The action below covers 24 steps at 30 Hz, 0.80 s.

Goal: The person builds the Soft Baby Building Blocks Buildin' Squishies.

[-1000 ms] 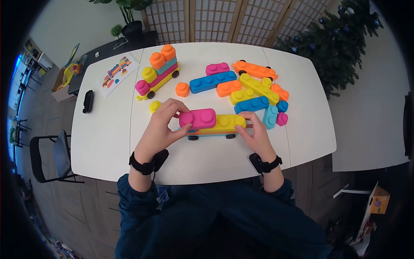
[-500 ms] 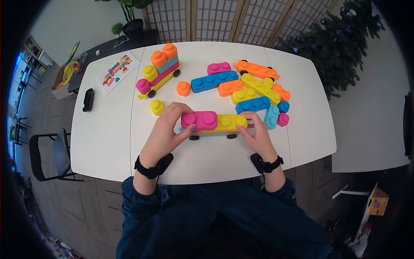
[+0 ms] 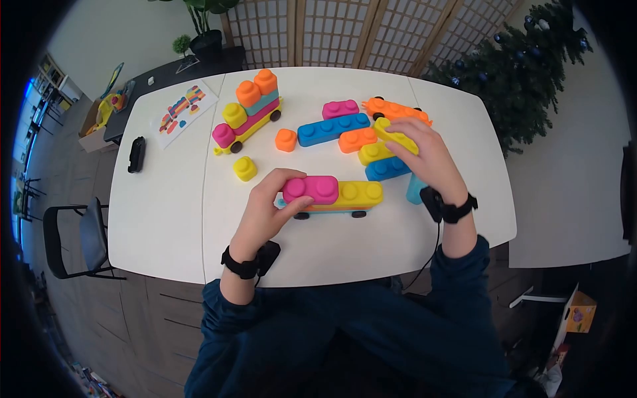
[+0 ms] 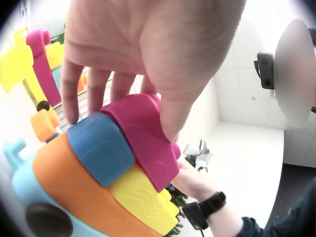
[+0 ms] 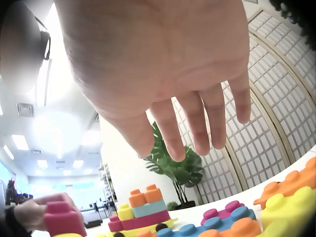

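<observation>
One pink block (image 3: 320,190) is pinched by the left hand (image 3: 267,211). Now the right hand (image 3: 432,158) is free, fingers loose above yellow blocks (image 3: 374,153).

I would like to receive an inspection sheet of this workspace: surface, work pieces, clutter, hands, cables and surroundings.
Surface: white table, with seams.
Work pieces: magenta block on top of blue block and yellow block, above an orange block and light-blue wheeled base; loose blocks beyond.
Clutter: printed sheet, black object.
Hands: left hand pinches the magenta block; right hand is above loose blocks, holding nothing visible.
Cables: thin black cable from the right wrist device.
Surroundings: folding screen, decorated tree, potted plant, chair.
</observation>
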Motion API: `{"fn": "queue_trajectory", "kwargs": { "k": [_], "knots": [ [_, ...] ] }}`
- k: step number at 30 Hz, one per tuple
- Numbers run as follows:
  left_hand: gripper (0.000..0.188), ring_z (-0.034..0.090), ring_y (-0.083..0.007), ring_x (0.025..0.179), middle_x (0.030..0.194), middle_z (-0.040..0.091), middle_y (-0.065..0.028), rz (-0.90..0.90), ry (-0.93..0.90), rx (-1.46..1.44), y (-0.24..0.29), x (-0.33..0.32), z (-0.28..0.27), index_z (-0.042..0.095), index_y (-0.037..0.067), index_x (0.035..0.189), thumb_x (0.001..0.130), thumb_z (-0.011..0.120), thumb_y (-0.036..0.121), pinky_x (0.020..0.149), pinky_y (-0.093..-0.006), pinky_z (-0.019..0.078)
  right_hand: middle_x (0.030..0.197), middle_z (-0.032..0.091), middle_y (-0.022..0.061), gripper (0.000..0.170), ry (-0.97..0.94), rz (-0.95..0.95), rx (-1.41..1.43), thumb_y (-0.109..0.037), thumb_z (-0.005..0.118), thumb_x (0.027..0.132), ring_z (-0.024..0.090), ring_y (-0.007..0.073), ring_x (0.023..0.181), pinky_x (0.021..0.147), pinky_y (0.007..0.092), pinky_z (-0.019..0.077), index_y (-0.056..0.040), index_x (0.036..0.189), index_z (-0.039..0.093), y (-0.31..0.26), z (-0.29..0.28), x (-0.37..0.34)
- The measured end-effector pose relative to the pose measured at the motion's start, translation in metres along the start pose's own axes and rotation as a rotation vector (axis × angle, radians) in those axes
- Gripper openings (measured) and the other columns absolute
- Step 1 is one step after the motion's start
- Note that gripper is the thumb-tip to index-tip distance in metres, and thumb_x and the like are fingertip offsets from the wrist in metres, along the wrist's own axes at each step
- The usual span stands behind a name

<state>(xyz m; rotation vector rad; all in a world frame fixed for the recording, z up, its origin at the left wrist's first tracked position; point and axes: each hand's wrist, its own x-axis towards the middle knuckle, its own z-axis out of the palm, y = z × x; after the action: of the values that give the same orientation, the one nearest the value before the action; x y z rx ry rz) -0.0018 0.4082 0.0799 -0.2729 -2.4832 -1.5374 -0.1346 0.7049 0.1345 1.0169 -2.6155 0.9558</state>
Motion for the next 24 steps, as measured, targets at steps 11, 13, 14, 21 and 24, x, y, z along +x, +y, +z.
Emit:
{"fn": "queue_trajectory", "kwargs": {
  "k": [11,13,14,21,24],
  "knots": [
    [0.039,0.068,-0.0251,0.095,0.105,0.068,-0.0119,0.002,0.008,0.006,-0.001,0.000,0.002,0.065,0.003,0.117,0.085,0.083,0.018,0.087,-0.0328,0.0542,0.109,0.071,0.0097,0.027,-0.272,0.073,-0.497,-0.029,0.067,0.094,0.069,0.0296,0.105,0.090,0.0457,0.0528,-0.0122,0.113,0.073,0.089,0.091,0.124],
    [0.039,0.068,-0.0252,0.096,0.105,0.069,-0.0119,-0.002,0.010,0.010,-0.002,0.000,0.001,0.065,0.003,0.117,0.085,0.083,0.018,0.087,-0.0328,0.0543,0.107,0.071,0.0098,0.026,-0.312,0.069,-0.505,-0.027,0.069,0.092,0.069,0.0294,0.104,0.090,0.0471,0.0527,-0.0113,0.113,0.072,0.093,0.102,0.130],
    [0.039,0.068,-0.0254,0.096,0.106,0.069,-0.0119,-0.003,0.007,0.002,-0.003,-0.001,0.002,0.065,0.004,0.117,0.085,0.083,0.018,0.087,-0.0329,0.0544,0.107,0.071,0.0098,0.026,-0.309,0.064,-0.503,-0.027,0.069,0.092,0.069,0.0294,0.104,0.090,0.0471,0.0527,-0.0113,0.113,0.072,0.094,0.105,0.132],
    [0.039,0.069,-0.0272,0.095,0.106,0.069,-0.0123,0.002,-0.002,0.038,0.000,0.001,0.002,0.065,0.005,0.118,0.086,0.083,0.021,0.086,-0.0339,0.0554,0.108,0.070,0.0125,0.029,-0.190,0.077,-0.371,-0.025,0.071,0.093,0.069,0.0330,0.102,0.089,0.0442,0.0547,-0.0069,0.114,0.064,0.090,0.099,0.126],
    [0.039,0.069,-0.0279,0.095,0.106,0.068,-0.0124,0.001,-0.004,0.052,0.003,0.001,0.001,0.065,0.005,0.118,0.086,0.082,0.021,0.085,-0.0340,0.0555,0.110,0.069,0.0158,0.032,-0.097,0.132,-0.098,-0.027,0.070,0.095,0.069,0.0350,0.101,0.087,0.0426,0.0558,-0.0052,0.117,0.061,0.067,0.072,0.114]
  ]
}}
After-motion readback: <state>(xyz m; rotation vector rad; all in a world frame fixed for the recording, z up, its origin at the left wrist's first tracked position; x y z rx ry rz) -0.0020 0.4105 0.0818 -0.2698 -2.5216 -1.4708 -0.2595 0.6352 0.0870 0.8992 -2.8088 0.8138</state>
